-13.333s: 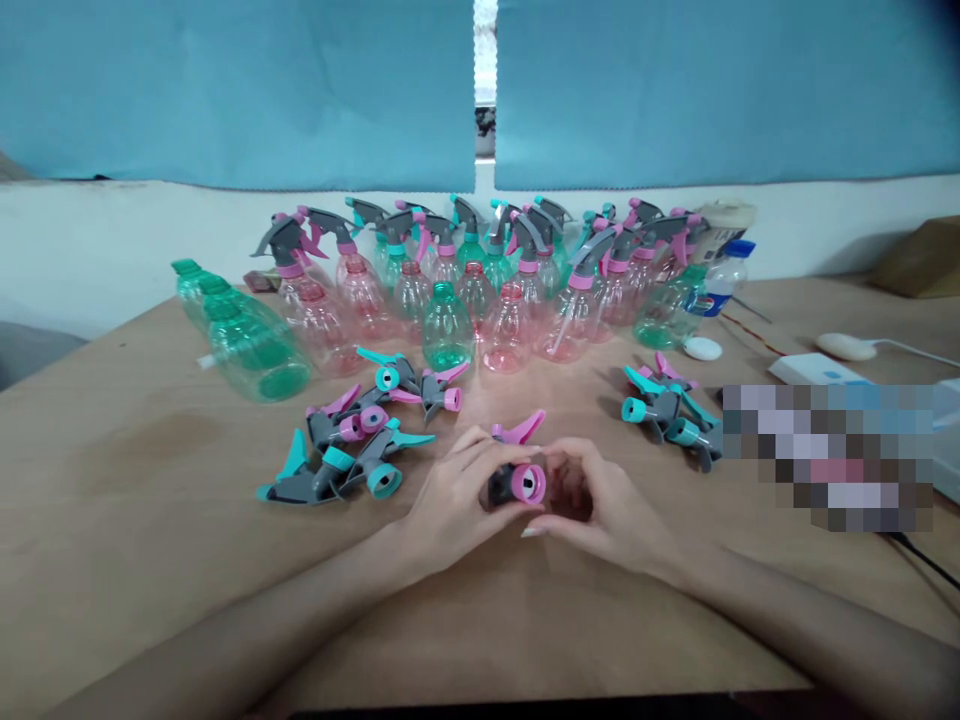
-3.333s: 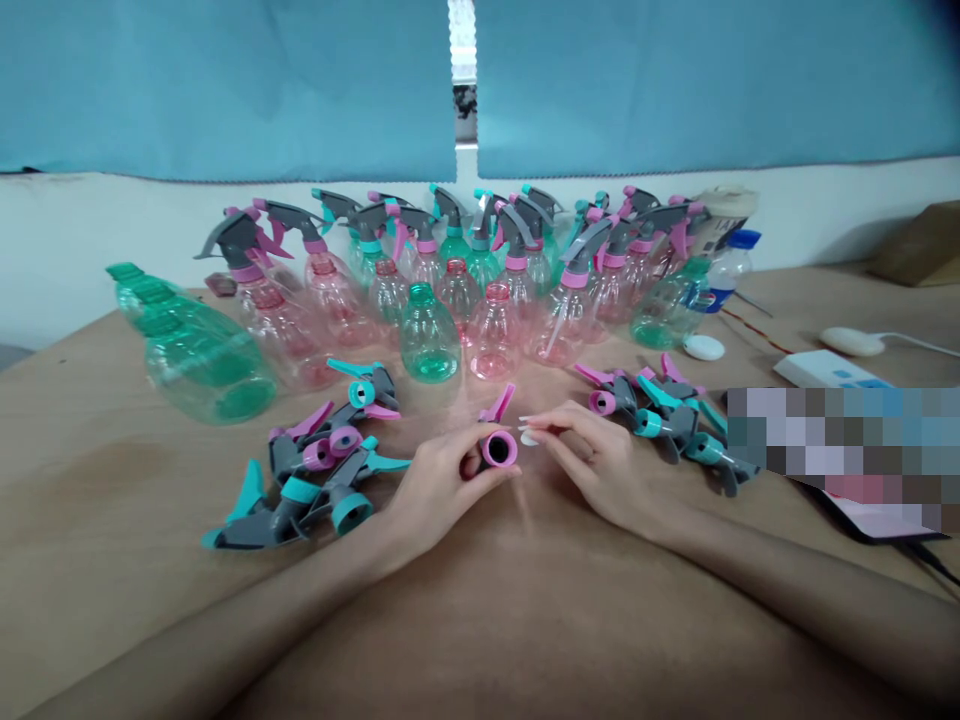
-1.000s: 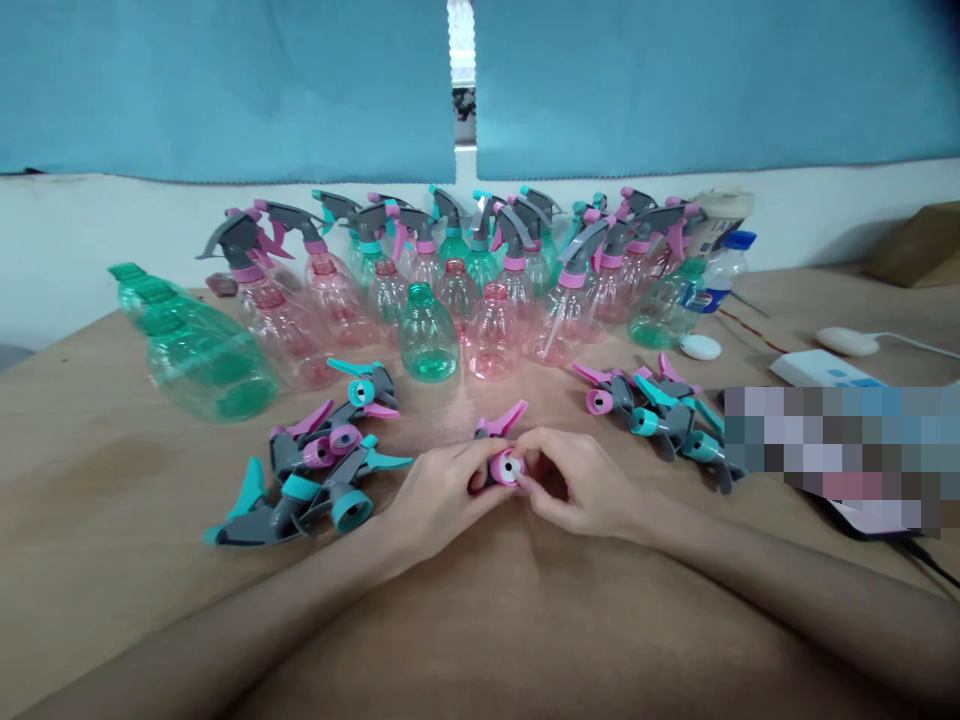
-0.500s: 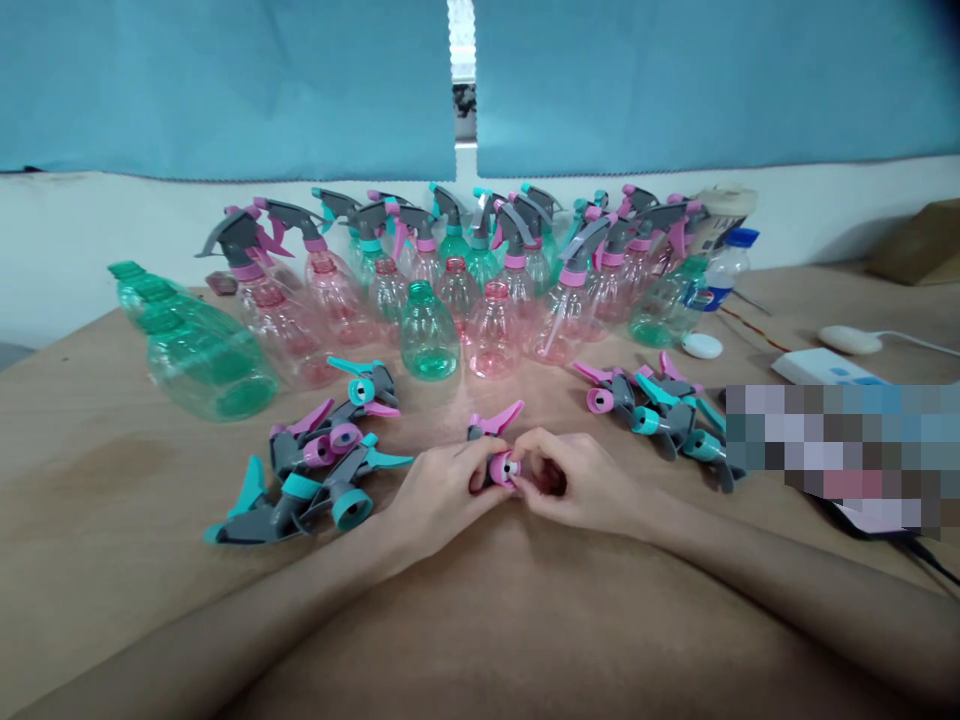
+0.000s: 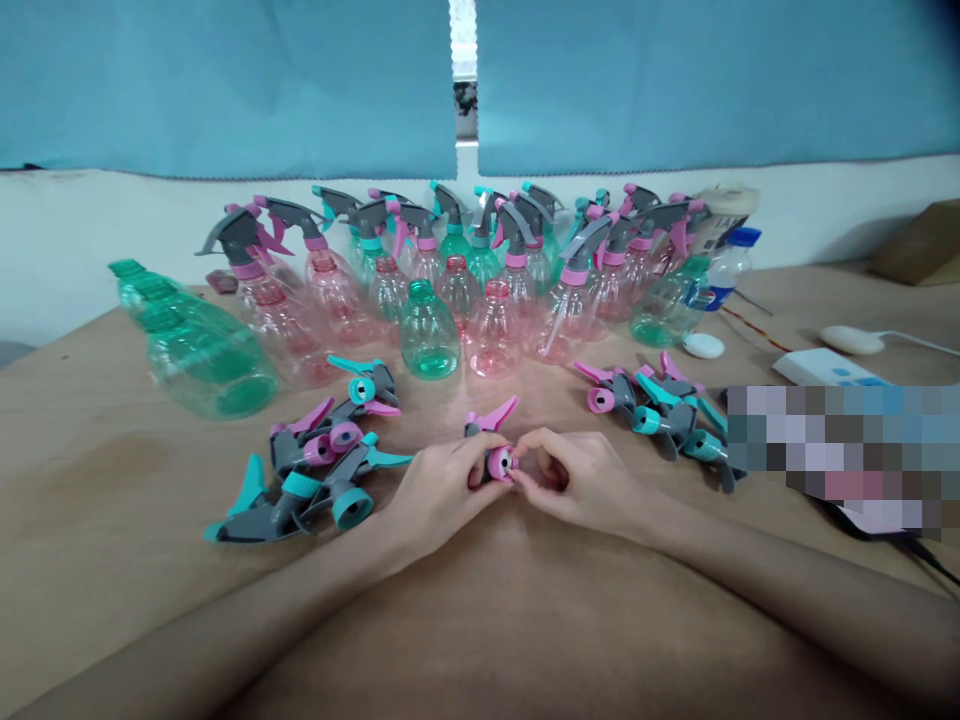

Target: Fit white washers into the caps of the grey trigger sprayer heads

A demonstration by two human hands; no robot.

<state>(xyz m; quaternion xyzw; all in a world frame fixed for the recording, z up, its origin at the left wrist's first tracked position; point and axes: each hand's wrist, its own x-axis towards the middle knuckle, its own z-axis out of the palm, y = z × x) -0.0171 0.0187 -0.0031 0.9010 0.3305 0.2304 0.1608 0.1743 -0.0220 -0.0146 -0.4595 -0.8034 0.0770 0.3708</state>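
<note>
Blue cloth hangs across the top of the frame over a white wall, and below it the wooden table spreads out under your arms. At the lower centre your left hand grips a grey spray head with a pink collar, its fingers curled around the body, the collar's mouth facing you and its pink trigger poking up beyond your knuckles. Your right hand meets the collar from the right, thumb below and index finger above, both at the rim. You can see a white insert with a dark hole inside the collar; whether your right fingers grip it or only touch the collar, I cannot tell.

For this close work, I would let the left hand do nothing but steady the spray head, with its fingers behind the rim so the mouth stays in plain sight. Work with the right fingertips alone, lightly and squarely to the opening; a sideways push would probably cock the insert against the wall of the collar. Check that the white ring sits level all the way round before you loosen either hand.

Give your left wrist room from the loose spray heads at left centre; another cluster lies at right centre. Behind your hands, across the middle, stand a capless green bottle and a capless pink bottle.
</note>
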